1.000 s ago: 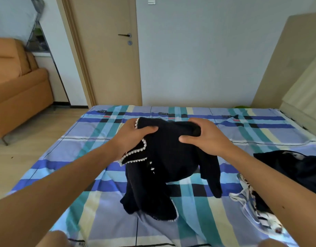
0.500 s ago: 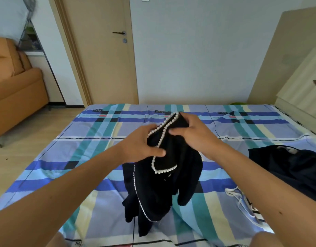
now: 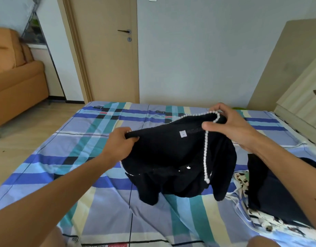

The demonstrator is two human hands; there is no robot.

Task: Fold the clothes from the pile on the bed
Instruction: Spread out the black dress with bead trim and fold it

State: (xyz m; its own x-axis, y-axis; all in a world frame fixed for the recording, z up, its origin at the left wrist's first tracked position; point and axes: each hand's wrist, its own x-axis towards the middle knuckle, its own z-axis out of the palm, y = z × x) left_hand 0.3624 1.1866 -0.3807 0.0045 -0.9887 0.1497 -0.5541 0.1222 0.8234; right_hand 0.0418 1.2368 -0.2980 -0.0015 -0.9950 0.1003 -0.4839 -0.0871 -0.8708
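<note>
Head view: the left hand [image 3: 120,145] has its grip clenched on the top edge of the black bead-trimmed cardigan [image 3: 171,157]. The right hand [image 3: 230,127] pinches the beaded collar. Together they spread it above the plaid bed [image 3: 73,157], probably to square it for folding. The remaining pile [image 3: 269,184] lies just to its right.

- The right arm [image 3: 285,175] is hiding part of the clothes pile [image 3: 265,189].
- The label [image 3: 183,134] on the cardigan [image 3: 171,157] is showing too small to read.
- The picture's left edge is cutting off the sofa [image 3: 14,82].
</note>
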